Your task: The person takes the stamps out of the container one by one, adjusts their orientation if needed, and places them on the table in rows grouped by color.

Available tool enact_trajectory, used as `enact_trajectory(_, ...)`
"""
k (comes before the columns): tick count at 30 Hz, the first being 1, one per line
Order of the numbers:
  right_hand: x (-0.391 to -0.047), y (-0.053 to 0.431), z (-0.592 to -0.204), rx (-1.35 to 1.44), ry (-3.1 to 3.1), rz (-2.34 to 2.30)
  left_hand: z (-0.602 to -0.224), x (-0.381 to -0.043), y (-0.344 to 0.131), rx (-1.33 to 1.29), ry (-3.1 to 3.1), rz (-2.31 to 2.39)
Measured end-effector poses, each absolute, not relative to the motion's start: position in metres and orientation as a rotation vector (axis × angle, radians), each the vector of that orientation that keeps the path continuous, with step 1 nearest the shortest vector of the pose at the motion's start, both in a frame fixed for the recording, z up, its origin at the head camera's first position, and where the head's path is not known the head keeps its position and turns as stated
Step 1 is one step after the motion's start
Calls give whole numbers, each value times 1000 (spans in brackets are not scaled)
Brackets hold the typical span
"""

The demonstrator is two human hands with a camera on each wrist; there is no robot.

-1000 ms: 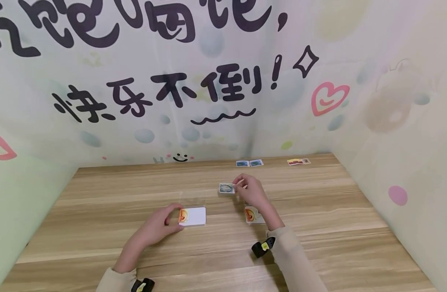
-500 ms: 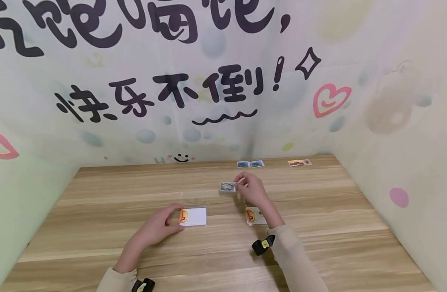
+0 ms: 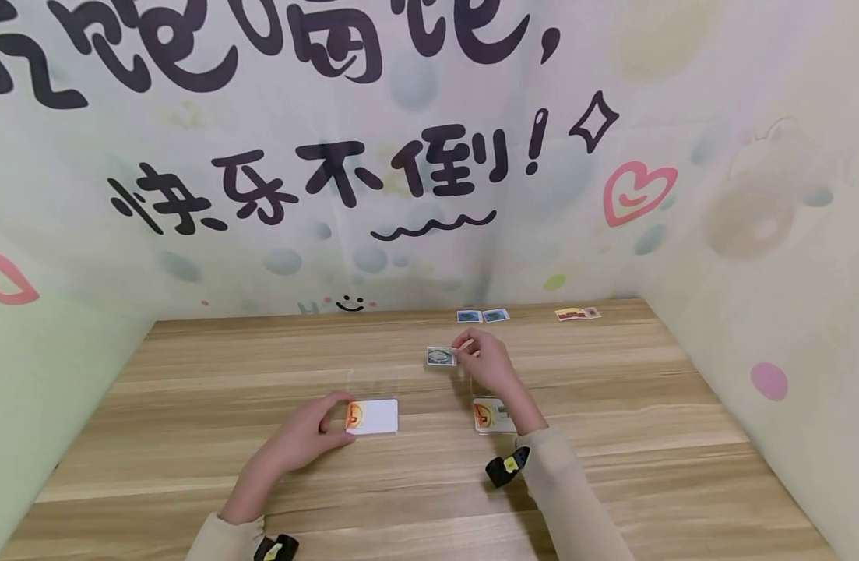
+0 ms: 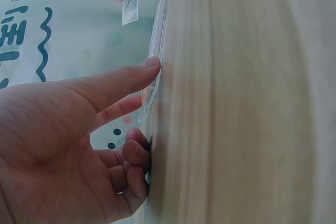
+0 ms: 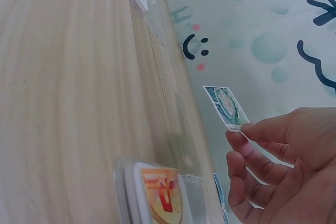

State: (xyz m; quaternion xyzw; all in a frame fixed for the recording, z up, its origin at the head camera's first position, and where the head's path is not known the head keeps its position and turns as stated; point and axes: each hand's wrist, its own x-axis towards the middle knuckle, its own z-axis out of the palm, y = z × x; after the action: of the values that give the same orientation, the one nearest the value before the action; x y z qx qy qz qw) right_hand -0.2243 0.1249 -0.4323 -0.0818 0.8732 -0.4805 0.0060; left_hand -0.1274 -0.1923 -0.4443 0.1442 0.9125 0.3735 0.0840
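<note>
My right hand (image 3: 488, 366) pinches a small stamp-like picture card (image 3: 440, 356) between thumb and finger, above the table. In the right wrist view this card (image 5: 226, 104) has a blue-green print and a white border. My left hand (image 3: 304, 433) grips the left end of a clear plastic card box (image 3: 378, 417), thumb at the near edge and a finger at the far edge. White and orange-printed cards fill that box, and its clear lid lies back. A second such box (image 3: 483, 416) is partly hidden by my right wrist.
Two blue picture cards (image 3: 482, 315) lie side by side at the back of the wooden table (image 3: 226, 374). A yellow-and-red card pair (image 3: 578, 313) lies to their right. A printed cloth wall (image 3: 275, 273) rises behind the table.
My right hand has shifted slightly to the right and away from me with the picture card. The left hand keeps its grip on the box. The whole head view has drifted slightly.
</note>
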Motion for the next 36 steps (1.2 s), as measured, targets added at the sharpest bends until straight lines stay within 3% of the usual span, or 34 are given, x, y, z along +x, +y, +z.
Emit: enact_trajectory(36, -239, 129, -426, -185, 2753, -1428, -444, -127, -191, 420, 2726, 1115)
